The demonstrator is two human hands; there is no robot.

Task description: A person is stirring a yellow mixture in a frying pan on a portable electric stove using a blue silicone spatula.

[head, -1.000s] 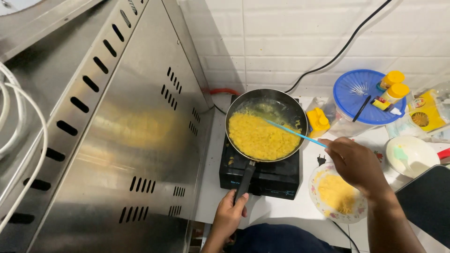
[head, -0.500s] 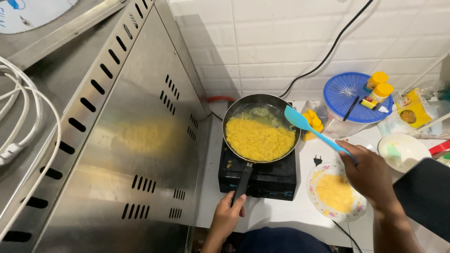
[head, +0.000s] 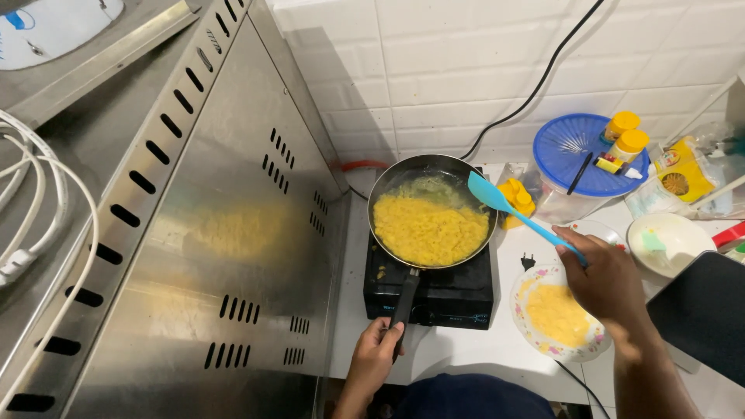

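Pan: round dark metal frying pan (head: 403, 182) sits on a black single-burner stove (head: 450, 291), its black handle (head: 404, 304) pointing toward the person.
Contents: flat layer of yellow scrambled egg (head: 428, 230) covers most of the pan floor; a paler patch lies at the far rim.
Left hand: left hand (head: 376, 357) is closed around the end of the black handle, fingers wrapped over it, firm grasp.
Right hand: right hand (head: 604, 277) pinches the thin handle of a light-blue silicone spatula (head: 516, 213) between thumb and fingers, closed on it.
Spatula position: blade is raised above the pan's right rim, clear of the egg, shaft slanting down to the right hand.
Plate: patterned white plate (head: 521, 310) with a yellow egg residue lies on the white counter just right of the stove, partly under the right hand.
Surroundings: blue round plastic lid (head: 574, 147) on a clear tub carries two yellow-capped bottles (head: 625, 136); white bowl (head: 683, 233) stands to the right.
Left side: perforated stainless steel cabinet (head: 209, 233) stands beside the stove.
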